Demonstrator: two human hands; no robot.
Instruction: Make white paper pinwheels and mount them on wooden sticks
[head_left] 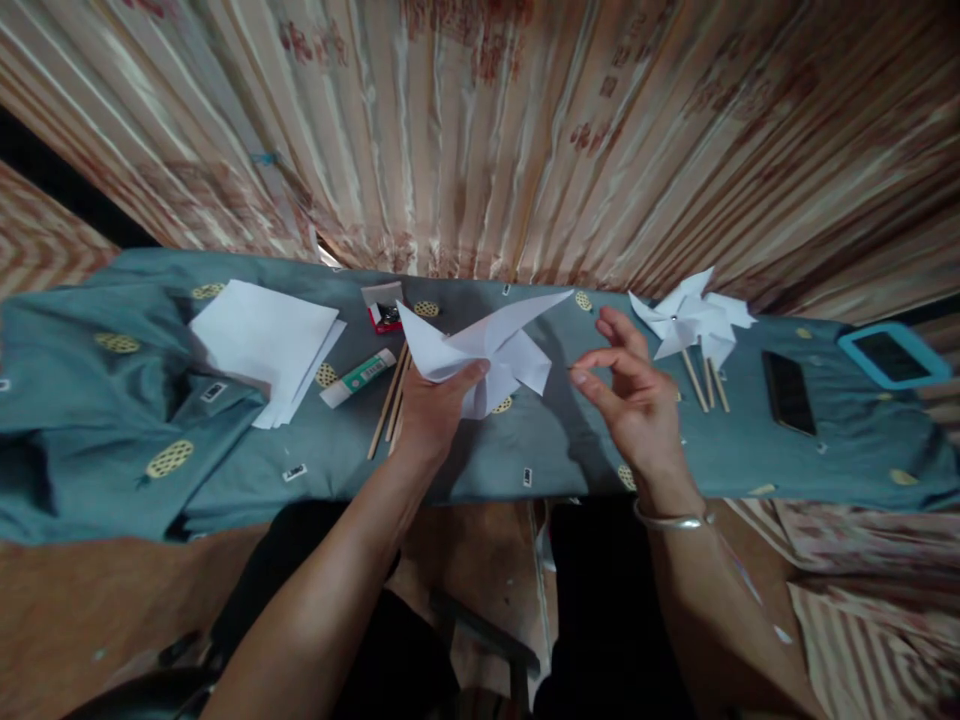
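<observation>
Left hand [435, 410] clasps a folded white paper pinwheel [517, 345] over the teal cloth [487, 465], thumb near its centre; right hand [641, 400], thumb and forefinger nearly meeting, hovers just beside it, anything between them too small to tell; should the left thumb ease, the folds could spring loose; sticks [382, 415] partly hidden behind the left hand could roll if the wrist knocks them.

Bare forearms [349, 560], a silver bangle [684, 522] — slim, shiny — on the right wrist [670, 490], black clothing [606, 610] over both legs.
</observation>
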